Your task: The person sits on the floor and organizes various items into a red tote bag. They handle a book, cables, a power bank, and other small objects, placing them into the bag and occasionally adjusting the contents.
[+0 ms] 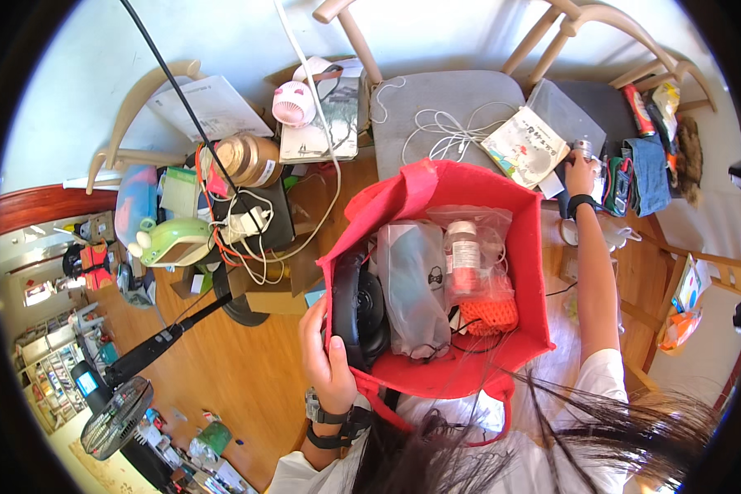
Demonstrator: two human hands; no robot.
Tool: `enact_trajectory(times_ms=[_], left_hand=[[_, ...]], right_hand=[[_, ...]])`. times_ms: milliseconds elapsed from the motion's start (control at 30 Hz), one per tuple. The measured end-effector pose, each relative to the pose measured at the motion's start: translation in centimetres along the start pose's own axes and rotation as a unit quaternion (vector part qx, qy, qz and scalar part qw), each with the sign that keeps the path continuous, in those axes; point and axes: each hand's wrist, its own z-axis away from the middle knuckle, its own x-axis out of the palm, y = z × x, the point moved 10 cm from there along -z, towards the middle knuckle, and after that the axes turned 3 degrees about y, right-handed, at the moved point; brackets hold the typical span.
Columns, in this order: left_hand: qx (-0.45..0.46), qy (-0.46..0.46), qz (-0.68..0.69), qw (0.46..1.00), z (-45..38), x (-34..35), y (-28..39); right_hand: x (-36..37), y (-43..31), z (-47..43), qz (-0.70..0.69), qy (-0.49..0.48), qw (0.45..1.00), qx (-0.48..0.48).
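A red felt tote bag [534, 259] stands open-topped before me. My left hand [328, 370] grips its left rim, thumb on the inside and fingers outside. Inside are black headphones [368, 309], a frosted drawstring pouch [410, 290], a clear zip bag [500, 222] around a white-capped bottle [465, 259], and an orange knitted item [488, 315]. At the far right my arm is stretched out, and my right hand [580, 176] has its fingers around a small silver-topped container [583, 147]. Beside that hand lies an illustrated book [525, 147].
White cables [447, 136] lie on a grey chair seat [451, 89]. Jeans fabric [647, 176] and a red can [638, 108] are at right. On the left are a power strip [245, 225], a golden-lidded jar [247, 160], a pink fan [293, 104] and a black standing fan [117, 417].
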Motion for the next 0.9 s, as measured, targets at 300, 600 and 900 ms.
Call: enact_trajectory(times_ms=[300,600,900], left_hand=[[-0.007,0.001,0.018,1.000,-0.2,0.2,-0.4],[0.028,-0.002,0.004,1.000,0.1,-0.2,0.2],[0.058,0.013,-0.008,0.998,1.1,-0.9,0.7]], right_hand=[[-17.1,-10.2,6.7,-0.595,-0.063,0.801,-0.026],[-28.0,-28.1,31.7,-0.023,-0.297,0.703,-0.646],[-20.5,-26.2,39.0,0.072,-0.364,0.618,-0.693]])
